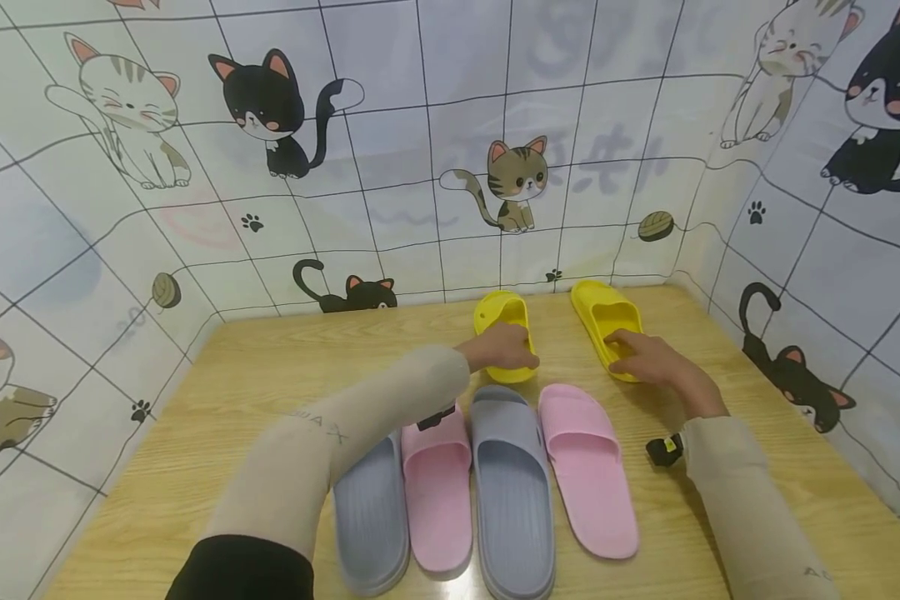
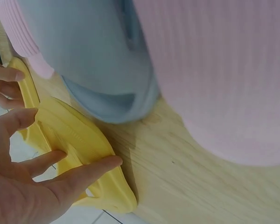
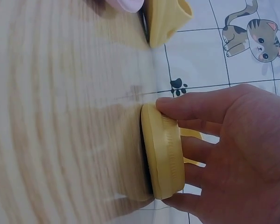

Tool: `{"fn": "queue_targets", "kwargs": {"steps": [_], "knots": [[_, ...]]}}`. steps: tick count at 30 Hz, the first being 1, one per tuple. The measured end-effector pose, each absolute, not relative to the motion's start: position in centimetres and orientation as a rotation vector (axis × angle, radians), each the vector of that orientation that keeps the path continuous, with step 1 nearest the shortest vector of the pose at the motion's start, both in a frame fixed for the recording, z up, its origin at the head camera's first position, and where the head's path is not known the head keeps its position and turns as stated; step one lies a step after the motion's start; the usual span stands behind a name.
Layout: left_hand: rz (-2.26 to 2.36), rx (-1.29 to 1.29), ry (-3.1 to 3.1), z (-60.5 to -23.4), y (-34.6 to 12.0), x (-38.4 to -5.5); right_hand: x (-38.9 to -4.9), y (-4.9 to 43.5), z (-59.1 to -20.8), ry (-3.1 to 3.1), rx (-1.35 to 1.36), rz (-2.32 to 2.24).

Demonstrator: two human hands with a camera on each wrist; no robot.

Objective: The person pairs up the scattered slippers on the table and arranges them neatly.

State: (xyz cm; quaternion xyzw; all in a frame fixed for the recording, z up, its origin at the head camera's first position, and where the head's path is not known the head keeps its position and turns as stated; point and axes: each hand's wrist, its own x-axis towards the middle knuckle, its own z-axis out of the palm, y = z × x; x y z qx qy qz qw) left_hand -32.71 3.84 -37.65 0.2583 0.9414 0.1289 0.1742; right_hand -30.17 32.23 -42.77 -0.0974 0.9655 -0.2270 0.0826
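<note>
Two yellow clogs stand at the back of the wooden tabletop, toes toward the wall. My left hand [image 1: 504, 346] reaches over the left clog [image 1: 492, 305] and grips its heel end. In the left wrist view, thumb and fingers span that clog [image 2: 77, 133] from side to side. The right clog [image 1: 592, 296] sits slightly apart, with my right hand [image 1: 648, 360] at its heel. Close up, the right thumb lies along one edge of the heel [image 3: 164, 154] and the little finger at the other, the middle fingers partly hidden behind it.
Nearer me lie a grey slipper [image 1: 371, 517], a pink slipper [image 1: 438, 508], another grey slipper [image 1: 513, 508] and another pink slipper [image 1: 592, 492], side by side. My left forearm covers part of the first two. Cat-printed walls [image 1: 390, 192] enclose the back and sides.
</note>
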Motion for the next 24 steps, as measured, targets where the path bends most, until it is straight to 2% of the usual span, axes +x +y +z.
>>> {"fn": "queue_targets", "kwargs": {"steps": [24], "knots": [[0.341,0.83,2.678,-37.0,10.0,-32.9,-30.0,32.4,-42.5,2.844,-0.27,-0.688]]}}
